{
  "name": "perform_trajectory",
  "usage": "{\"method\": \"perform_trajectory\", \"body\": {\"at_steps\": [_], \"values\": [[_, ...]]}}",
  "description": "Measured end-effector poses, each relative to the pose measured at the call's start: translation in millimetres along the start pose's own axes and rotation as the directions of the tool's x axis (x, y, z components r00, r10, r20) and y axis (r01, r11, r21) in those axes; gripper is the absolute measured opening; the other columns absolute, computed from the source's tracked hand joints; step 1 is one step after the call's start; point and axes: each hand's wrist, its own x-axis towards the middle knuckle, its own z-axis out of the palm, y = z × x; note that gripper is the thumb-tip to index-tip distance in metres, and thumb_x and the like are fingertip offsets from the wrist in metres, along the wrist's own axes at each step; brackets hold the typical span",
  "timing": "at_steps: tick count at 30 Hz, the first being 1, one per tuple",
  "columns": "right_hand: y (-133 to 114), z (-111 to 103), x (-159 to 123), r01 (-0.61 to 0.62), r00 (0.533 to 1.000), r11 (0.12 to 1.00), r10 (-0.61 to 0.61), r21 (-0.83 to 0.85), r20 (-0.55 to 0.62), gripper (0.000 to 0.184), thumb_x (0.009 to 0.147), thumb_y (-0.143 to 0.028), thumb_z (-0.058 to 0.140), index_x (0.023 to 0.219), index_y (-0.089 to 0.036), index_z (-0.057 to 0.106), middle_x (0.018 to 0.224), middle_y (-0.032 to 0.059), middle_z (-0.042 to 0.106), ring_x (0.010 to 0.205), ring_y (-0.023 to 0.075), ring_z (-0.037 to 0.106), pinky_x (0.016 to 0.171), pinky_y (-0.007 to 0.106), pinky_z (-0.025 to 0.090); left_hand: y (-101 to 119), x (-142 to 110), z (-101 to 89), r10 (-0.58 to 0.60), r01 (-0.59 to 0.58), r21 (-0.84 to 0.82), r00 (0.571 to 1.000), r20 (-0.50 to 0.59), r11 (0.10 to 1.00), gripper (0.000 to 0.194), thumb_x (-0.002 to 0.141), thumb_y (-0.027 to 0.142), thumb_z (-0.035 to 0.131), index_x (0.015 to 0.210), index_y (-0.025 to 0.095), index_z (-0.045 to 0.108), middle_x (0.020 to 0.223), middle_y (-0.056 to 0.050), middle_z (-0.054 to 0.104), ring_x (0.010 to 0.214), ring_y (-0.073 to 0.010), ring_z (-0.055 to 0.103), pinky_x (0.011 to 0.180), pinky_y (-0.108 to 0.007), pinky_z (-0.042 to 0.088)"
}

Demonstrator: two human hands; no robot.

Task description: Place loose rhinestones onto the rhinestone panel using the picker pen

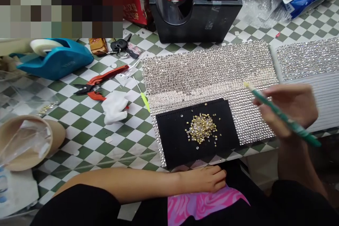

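Note:
My right hand (291, 109) grips a slim green rhinestone picker pencil (282, 114) with a pale yellow tip. That tip is above a wide sheet set with rows of clear rhinestones (206, 67); I cannot tell if it touches. Across the sheet's middle runs a paler band (185, 93) with few stones in it. A black card (172, 144) lies on the sheet's near left part and bears a heap of loose gold-backed rhinestones (202, 127). My left hand (212, 179) rests at the table's near edge over my clothing, fingers curled together, with nothing visible in it.
Behind the sheet stands a large black tape dispenser (196, 17). To the left are a blue tape dispenser (57, 60), red-handled pliers (99, 83), a crumpled white tissue (114, 108), keys (120, 46) and a tan bowl (57, 137). Another rhinestone panel (309, 60) lies right.

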Motion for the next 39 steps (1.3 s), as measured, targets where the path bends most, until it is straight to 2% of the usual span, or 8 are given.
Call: {"method": "perform_trajectory", "body": {"at_steps": [2,4,8,11,14,23,29,39], "values": [[-19.2,13.5,-7.9,-0.033,0.993,0.998,0.026,0.058,0.115,0.032,0.073,-0.008,0.066,0.102,-0.020,0.067,0.086,0.0039,0.065,0.078,0.0148,0.063,0.063,0.030,0.051,-0.1,0.2,0.0,-0.003,0.003,-0.008,1.000,-0.005,1.000,0.013,0.087,0.021,0.048,0.097,0.017,0.055,0.105,-0.004,0.061,0.082,-0.0043,0.053,0.071,-0.018,0.041],[-27.8,27.5,-14.9,-0.068,0.987,0.993,0.053,0.098,0.152,0.025,0.077,-0.008,0.062,0.098,-0.021,0.067,0.084,0.0018,0.065,0.080,0.0134,0.061,0.067,0.030,0.050,-0.2,0.3,-0.3,-0.006,0.006,-0.012,1.000,-0.018,1.000,0.012,0.086,0.020,0.048,0.096,0.016,0.054,0.102,-0.004,0.061,0.080,-0.0046,0.053,0.070,-0.018,0.040],[-25.0,49.9,-26.6,-0.133,0.985,0.979,0.113,0.154,0.134,0.021,0.085,-0.010,0.057,0.100,-0.023,0.064,0.085,-0.0007,0.065,0.074,0.0096,0.060,0.064,0.026,0.050,0.7,0.4,-0.6,-0.017,0.017,-0.008,0.998,-0.059,1.000,0.008,0.086,0.019,0.048,0.092,0.016,0.053,0.095,-0.002,0.061,0.078,-0.0054,0.054,0.067,-0.018,0.038],[-22.5,57.9,-30.8,-0.155,0.973,0.979,0.128,0.133,0.191,0.028,0.084,-0.009,0.060,0.107,-0.024,0.064,0.095,-0.0011,0.069,0.083,0.0098,0.065,0.074,0.025,0.053,1.5,0.7,-0.3,-0.028,0.028,-0.002,0.996,-0.082,1.000,0.006,0.086,0.019,0.048,0.089,0.016,0.052,0.094,-0.001,0.060,0.076,-0.0049,0.053,0.066,-0.018,0.037],[-23.8,59.9,-30.1,-0.156,0.957,0.984,0.129,0.086,0.259,0.036,0.081,-0.006,0.062,0.112,-0.024,0.064,0.104,-0.0007,0.070,0.092,0.0102,0.066,0.084,0.024,0.052,2.1,1.1,-0.1,-0.041,0.041,0.006,0.994,-0.105,0.999,0.006,0.085,0.019,0.048,0.088,0.016,0.052,0.092,-0.001,0.060,0.074,-0.0043,0.053,0.066,-0.018,0.036],[-26.8,60.8,-25.4,-0.094,0.950,0.993,0.068,0.070,0.304,0.028,0.078,-0.005,0.063,0.101,-0.020,0.065,0.090,-0.0009,0.070,0.078,0.0084,0.063,0.073,0.024,0.050,1.7,1.9,-3.5,-0.041,0.046,0.031,0.990,-0.136,0.998,0.004,0.084,0.019,0.049,0.085,0.015,0.050,0.087,0.000,0.058,0.070,-0.0045,0.052,0.062,-0.019,0.032],[-24.7,60.5,-25.8,-0.117,0.949,0.989,0.085,0.090,0.305,0.025,0.077,-0.007,0.062,0.098,-0.020,0.066,0.085,-0.0004,0.069,0.073,0.0100,0.061,0.067,0.026,0.049,2.6,2.5,0.8,-0.049,0.052,0.013,0.989,-0.143,0.999,0.003,0.084,0.019,0.048,0.085,0.016,0.048,0.088,0.000,0.058,0.069,-0.0048,0.050,0.061,-0.019,0.032],[-24.2,62.0,-25.3,-0.118,0.951,0.988,0.083,0.101,0.299,0.027,0.077,-0.006,0.062,0.100,-0.020,0.066,0.086,0.0000,0.069,0.074,0.0102,0.061,0.067,0.027,0.049,3.8,1.2,0.6,-0.063,0.065,0.004,0.989,-0.136,0.998,0.003,0.085,0.018,0.048,0.086,0.016,0.047,0.091,-0.001,0.058,0.071,-0.0054,0.049,0.062,-0.020,0.033]]}}
